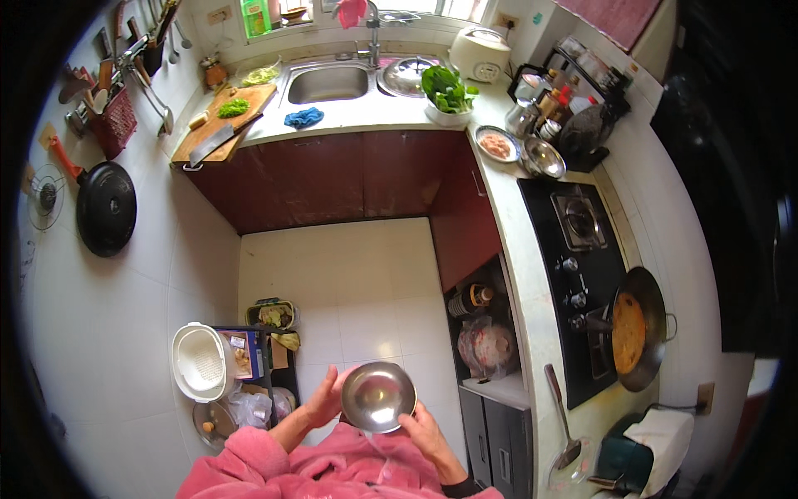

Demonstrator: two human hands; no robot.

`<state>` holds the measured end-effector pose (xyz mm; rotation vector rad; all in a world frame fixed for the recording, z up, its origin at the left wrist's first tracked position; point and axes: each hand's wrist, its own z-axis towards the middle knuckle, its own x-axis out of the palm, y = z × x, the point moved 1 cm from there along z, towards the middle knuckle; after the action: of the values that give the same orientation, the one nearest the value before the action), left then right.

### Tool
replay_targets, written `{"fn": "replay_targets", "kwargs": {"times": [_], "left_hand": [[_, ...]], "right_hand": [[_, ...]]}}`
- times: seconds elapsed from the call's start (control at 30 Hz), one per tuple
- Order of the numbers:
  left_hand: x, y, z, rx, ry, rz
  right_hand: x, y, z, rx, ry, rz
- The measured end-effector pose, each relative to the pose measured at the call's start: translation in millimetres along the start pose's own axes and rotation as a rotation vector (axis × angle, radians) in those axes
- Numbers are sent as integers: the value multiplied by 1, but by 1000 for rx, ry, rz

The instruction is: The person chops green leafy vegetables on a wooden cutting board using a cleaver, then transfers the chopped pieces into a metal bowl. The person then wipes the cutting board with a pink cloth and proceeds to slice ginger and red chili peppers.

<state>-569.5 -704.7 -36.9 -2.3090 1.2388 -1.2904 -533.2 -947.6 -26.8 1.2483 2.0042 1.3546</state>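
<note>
A shiny metal bowl [379,397] is held in front of my body, tilted so that its inside faces me. My right hand [427,432] grips its lower right rim, thumb over the edge. At the bowl's left side, my left hand [324,398] supports it with the thumb raised apart; its fingers are partly hidden behind the bowl. Nothing is visible inside the bowl apart from bright reflections. Pink fleecy sleeves cover both my arms.
On the right, a wok [653,337] with brownish-orange food sits on the gas hob [564,274]; a spatula [564,430] lies nearby. A cleaver [212,145] rests on the cutting board [249,100]. Greens [449,90] stand beside the sink [329,85]. A white container [187,334] is at lower left.
</note>
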Motion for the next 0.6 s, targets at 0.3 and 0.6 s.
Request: {"fn": "replay_targets", "kwargs": {"times": [0.3, 0.6], "left_hand": [[-52, -55, 22, 247, -550, 402], [-78, -190, 36, 521, -928, 1236]], "right_hand": [[-14, 142, 143, -43, 4, 131], [38, 201, 287, -46, 187, -39]]}}
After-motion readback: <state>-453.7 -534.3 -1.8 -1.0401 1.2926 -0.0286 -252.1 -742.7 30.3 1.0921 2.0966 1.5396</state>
